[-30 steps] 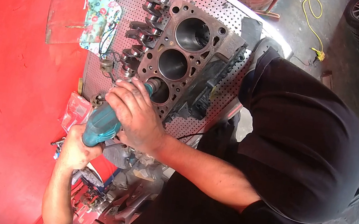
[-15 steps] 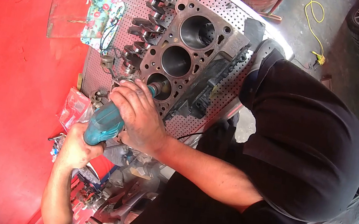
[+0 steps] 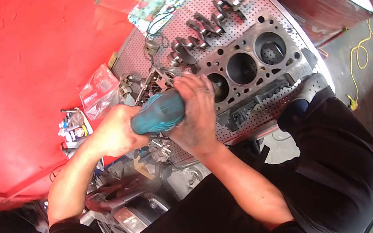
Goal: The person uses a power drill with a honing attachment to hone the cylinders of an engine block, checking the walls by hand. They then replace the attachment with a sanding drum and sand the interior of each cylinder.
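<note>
My left hand (image 3: 117, 130) wraps round the rear of a teal power drill (image 3: 160, 112). My right hand (image 3: 197, 113) is closed over the drill's front part, fingers stretching toward the engine block (image 3: 224, 81). The drill's nose points at the nearest cylinder bore (image 3: 218, 89), and the shaft is mostly hidden behind my right hand. Two more bores are open beyond it, with round holes in the block's top face. Left of the block lies a crankshaft (image 3: 203, 30) on a perforated metal bench top (image 3: 183, 15).
A flowered cloth (image 3: 158, 3) with a dark cable lies at the bench's far left. Near my left hand are a clear plastic bag (image 3: 100, 92) and a small bottle (image 3: 79, 132). Red surface (image 3: 32, 66) fills the left side. A yellow cord (image 3: 358, 56) runs over the floor.
The view has shifted, so the block, bench and crankshaft appear farther right. Both hands stay on the drill, which now hides its nose more behind my right hand.
</note>
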`<state>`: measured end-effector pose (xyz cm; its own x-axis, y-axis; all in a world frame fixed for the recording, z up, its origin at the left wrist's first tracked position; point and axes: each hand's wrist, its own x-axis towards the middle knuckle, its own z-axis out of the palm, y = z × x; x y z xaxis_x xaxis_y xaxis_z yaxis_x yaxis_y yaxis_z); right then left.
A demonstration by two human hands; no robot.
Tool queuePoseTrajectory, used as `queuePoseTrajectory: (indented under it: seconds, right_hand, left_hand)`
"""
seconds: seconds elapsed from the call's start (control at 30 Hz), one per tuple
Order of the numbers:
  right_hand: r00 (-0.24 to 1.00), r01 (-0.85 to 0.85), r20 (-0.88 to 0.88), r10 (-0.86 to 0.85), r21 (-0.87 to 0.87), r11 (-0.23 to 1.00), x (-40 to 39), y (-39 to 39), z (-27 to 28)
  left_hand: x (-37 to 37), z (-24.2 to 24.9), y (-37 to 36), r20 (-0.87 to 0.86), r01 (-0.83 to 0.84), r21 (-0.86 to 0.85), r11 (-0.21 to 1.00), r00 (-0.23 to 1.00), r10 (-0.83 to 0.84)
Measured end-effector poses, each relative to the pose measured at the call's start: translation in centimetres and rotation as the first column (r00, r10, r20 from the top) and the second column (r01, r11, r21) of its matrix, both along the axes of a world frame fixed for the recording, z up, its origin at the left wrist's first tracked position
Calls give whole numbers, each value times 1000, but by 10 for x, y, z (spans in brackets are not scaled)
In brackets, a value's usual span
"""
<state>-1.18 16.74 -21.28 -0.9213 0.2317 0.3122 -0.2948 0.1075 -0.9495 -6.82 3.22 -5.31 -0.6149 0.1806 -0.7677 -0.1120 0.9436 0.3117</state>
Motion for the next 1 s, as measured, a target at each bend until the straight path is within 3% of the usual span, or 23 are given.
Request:
queuePoseTrajectory:
  seconds: [0.33,1.0]
  right_hand:
    - [998,-45,-49,45,13,999,1,-2,15]
    - [996,-84,-30,85,7,996,2,-5,35]
  left_hand:
    - [10,21,2,21,-116,-90,989,993,118]
    - [9,38,-10,40,-84,-48,995,996,86]
